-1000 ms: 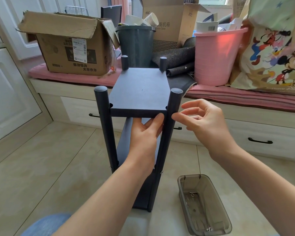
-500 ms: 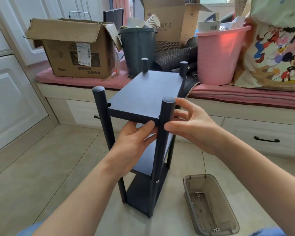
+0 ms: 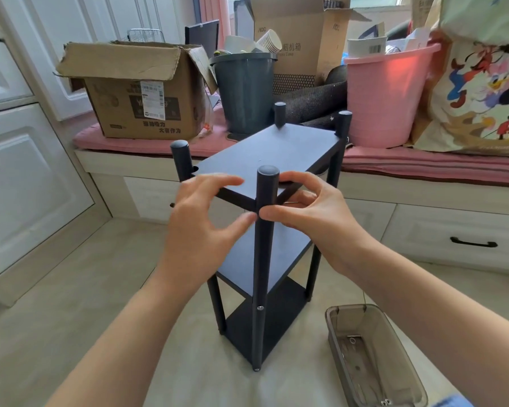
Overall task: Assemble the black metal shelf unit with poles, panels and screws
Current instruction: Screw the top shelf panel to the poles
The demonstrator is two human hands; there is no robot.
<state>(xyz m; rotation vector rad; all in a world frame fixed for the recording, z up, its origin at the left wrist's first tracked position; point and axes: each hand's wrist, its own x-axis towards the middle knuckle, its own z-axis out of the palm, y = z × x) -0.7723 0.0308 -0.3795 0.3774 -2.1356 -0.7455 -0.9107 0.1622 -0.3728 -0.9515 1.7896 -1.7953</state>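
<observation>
The black shelf unit (image 3: 272, 151) stands upright on the tiled floor, with three panels between its poles. The near pole (image 3: 264, 259) rises in front of me, a silver screw (image 3: 259, 308) showing low on it. My left hand (image 3: 202, 227) pinches the top panel's near edge, fingers on top and thumb below, touching the pole. My right hand (image 3: 309, 210) curls round the same corner from the right, thumb against the pole, fingers over the panel.
A smoky clear plastic tray (image 3: 373, 359) with small screws lies on the floor at the lower right. Behind the shelf a pink-cushioned bench (image 3: 135, 143) carries a cardboard box (image 3: 138, 92), a dark bin (image 3: 244, 92) and a pink tub (image 3: 388, 95). White cabinets stand left.
The shelf has turned so its near right pole faces me. My left hand rose from under the top panel to pinch its edge. My right hand closed round the corner.
</observation>
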